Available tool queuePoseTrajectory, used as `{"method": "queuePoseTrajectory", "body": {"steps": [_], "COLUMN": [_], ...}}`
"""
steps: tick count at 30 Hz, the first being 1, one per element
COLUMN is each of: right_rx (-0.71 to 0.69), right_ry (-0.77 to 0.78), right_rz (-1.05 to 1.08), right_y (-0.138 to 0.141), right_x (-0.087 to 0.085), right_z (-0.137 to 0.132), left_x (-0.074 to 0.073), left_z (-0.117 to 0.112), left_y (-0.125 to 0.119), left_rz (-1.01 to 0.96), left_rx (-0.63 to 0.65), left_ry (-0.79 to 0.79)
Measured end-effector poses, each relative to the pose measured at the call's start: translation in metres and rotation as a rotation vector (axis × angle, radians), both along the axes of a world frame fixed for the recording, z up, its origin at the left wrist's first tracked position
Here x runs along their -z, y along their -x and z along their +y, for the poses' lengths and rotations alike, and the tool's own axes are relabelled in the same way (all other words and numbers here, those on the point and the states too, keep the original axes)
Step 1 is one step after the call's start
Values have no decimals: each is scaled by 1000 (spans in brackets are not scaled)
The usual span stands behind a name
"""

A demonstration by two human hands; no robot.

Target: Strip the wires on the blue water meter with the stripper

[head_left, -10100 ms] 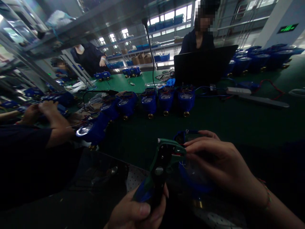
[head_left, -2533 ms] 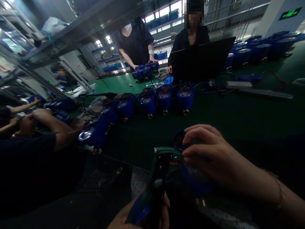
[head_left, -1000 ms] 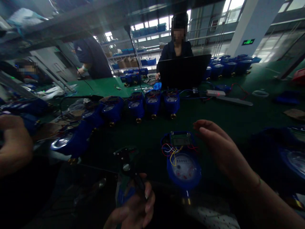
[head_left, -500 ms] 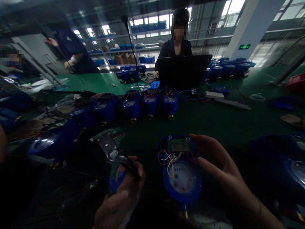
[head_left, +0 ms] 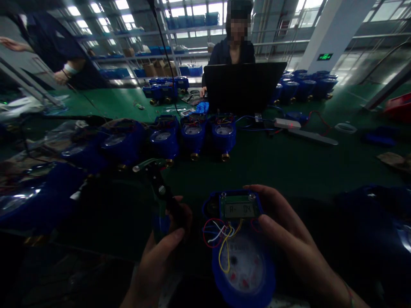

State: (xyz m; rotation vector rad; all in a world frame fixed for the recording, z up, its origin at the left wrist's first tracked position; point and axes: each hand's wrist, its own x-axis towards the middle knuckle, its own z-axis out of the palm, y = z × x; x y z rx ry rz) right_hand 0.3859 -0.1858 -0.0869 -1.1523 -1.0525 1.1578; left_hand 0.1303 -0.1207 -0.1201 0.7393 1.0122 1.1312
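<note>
My left hand (head_left: 167,246) is wrapped round the handles of a wire stripper (head_left: 160,188), its dark head pointing up and away from me. To the right of it, my right hand (head_left: 289,231) grips the upper right side of a blue water meter (head_left: 245,261), thumb at the edge of the display board. The lit display (head_left: 240,209) shows characters. Loose red, white, blue and yellow wires (head_left: 224,239) loop out between the display and the round dial. The stripper's head is apart from these wires. The meter's lower end is cut off by the frame.
Several blue water meters (head_left: 194,136) stand in a row across the green table (head_left: 276,171). More meters lie at the left and right. Behind a black laptop (head_left: 244,87) sits a person. A power strip (head_left: 289,124) with cables lies right of centre. Another person stands far left.
The wire stripper has turned from showing its flat side to nearly edge-on. The held meter has come slightly nearer and lower in view. Background things have shifted left and up.
</note>
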Motion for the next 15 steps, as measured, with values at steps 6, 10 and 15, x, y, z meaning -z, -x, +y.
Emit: {"method": "queuePoseTrajectory", "body": {"steps": [6,10,15], "right_rx": [-51,-88,-106], "right_ry": [21,11,12], "right_rz": [80,137,135], "right_y": [-1,-1,0], "right_x": [4,3,-1], "right_z": [-4,-4,-4], "left_x": [3,0,-1], "left_z": [5,6,17], "left_y": [-3,-2,-2], "left_rz": [-49,-61,-94], "left_rx": [-8,8,45], "left_ry": [-73,-69,-53]}}
